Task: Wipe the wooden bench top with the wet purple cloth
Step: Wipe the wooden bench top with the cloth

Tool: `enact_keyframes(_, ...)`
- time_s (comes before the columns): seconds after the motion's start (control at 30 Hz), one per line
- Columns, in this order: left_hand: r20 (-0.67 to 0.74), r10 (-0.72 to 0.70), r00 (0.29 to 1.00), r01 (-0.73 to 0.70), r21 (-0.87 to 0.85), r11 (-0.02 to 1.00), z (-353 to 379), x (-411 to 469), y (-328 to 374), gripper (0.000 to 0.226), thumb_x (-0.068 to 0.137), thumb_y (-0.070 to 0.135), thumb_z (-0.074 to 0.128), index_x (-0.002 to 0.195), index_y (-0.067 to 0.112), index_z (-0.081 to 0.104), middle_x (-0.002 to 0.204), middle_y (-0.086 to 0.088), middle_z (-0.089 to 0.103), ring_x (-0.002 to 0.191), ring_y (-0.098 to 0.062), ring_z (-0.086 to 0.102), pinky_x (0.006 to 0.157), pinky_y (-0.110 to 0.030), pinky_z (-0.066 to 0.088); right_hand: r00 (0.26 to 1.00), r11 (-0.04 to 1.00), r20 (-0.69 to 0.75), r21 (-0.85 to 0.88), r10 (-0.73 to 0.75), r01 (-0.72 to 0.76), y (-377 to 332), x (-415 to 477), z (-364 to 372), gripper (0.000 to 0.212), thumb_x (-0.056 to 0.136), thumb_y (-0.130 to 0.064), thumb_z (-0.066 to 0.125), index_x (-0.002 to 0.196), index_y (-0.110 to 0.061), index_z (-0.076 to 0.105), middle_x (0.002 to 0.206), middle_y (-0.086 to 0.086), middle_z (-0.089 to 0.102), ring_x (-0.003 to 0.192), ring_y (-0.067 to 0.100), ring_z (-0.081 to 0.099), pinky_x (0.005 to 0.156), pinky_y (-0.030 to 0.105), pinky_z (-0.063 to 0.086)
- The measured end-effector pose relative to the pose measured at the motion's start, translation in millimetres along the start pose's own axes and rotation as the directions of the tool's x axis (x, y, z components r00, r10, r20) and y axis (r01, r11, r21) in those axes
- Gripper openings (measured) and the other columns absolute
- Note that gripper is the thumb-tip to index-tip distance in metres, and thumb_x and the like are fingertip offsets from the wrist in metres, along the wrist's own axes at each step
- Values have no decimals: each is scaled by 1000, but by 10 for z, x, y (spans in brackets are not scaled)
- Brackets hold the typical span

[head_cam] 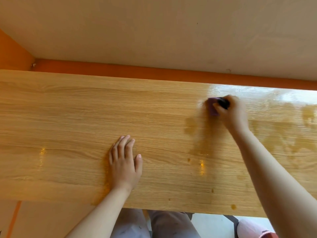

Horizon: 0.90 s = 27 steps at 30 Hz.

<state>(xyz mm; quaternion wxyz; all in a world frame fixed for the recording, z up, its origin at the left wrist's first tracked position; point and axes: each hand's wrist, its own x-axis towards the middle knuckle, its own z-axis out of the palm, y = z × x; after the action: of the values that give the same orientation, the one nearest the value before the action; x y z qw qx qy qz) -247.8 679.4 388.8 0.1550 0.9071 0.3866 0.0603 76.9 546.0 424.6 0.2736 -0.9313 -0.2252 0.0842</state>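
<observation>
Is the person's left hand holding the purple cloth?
No, the left hand rests flat on the bench top, while the right hand grips the purple cloth.

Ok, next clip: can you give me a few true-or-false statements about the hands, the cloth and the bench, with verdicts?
1. The right hand grips the cloth. True.
2. The left hand holds a second cloth. False: it lies flat on the bench and holds nothing.
3. The cloth is near the bench's far edge. True.
4. The wet patches lie mainly on the bench's left part. False: they are on its right part, around and behind the right hand.
</observation>
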Motion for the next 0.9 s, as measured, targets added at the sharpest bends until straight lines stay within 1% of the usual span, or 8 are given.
enact_keyframes(0.1,-2,5,1000,-5,7,1000,4,3,-1,48,85,32,41,126,8,52,139,-9,47,133,-29,37,108,-46,27,980,987,-121,26,161,-159,191,47,-130,17,83,-19,65,88,-3,62,93,19,62,80,24,50,60,21,21)
enact_keyframes(0.17,-7,4,1000,-4,9,1000,4,-3,-4,49,85,32,42,126,8,52,139,-9,48,133,-29,38,108,-46,27,976,984,-126,47,175,-171,87,5,-4,17,82,-20,65,89,-4,63,93,17,62,82,24,52,62,21,23)
enact_keyframes(0.37,8,0,1000,0,20,1000,3,-6,-10,49,85,33,42,127,9,50,141,-7,46,135,-28,36,107,-47,27,992,983,85,168,-93,78,-791,-643,630,15,79,-22,69,85,-10,64,84,-2,53,77,16,48,64,21,26)
enact_keyframes(0.47,6,-3,1000,2,28,1000,7,-5,-16,49,84,33,43,127,10,50,142,-6,45,135,-27,36,106,-47,29,971,965,146,211,-189,156,-1018,-1016,810,17,78,-26,71,79,-11,63,82,-2,54,78,17,50,65,28,39)
enact_keyframes(0.53,-9,1,1000,0,20,1000,10,-7,-13,49,83,32,44,126,10,50,141,-7,46,134,-28,37,105,-47,29,970,960,144,230,-195,159,-973,-1120,790,21,80,-28,71,78,-9,63,83,0,56,79,18,52,66,27,42)
enact_keyframes(0.63,-20,6,1000,-6,6,1000,18,-4,-7,48,83,32,45,125,9,52,139,-8,47,133,-29,38,104,-47,29,988,973,79,203,-129,110,-696,-1044,577,18,79,-24,71,79,-7,63,81,0,54,77,17,51,65,23,34)
enact_keyframes(0.73,-22,8,1000,-8,-3,1000,24,-2,-25,48,84,33,45,125,9,52,139,-8,47,133,-29,38,104,-47,28,999,993,-47,118,14,-8,-259,-837,274,13,77,-18,70,76,-9,61,78,1,52,75,24,53,63,23,27)
enact_keyframes(0.9,-20,23,1000,-23,-3,1000,44,-14,-37,47,84,32,47,125,9,52,139,-8,47,133,-29,37,105,-47,28,962,979,-192,89,195,-181,154,-758,-37,14,81,-16,68,81,-3,61,83,10,56,79,24,50,64,19,24)
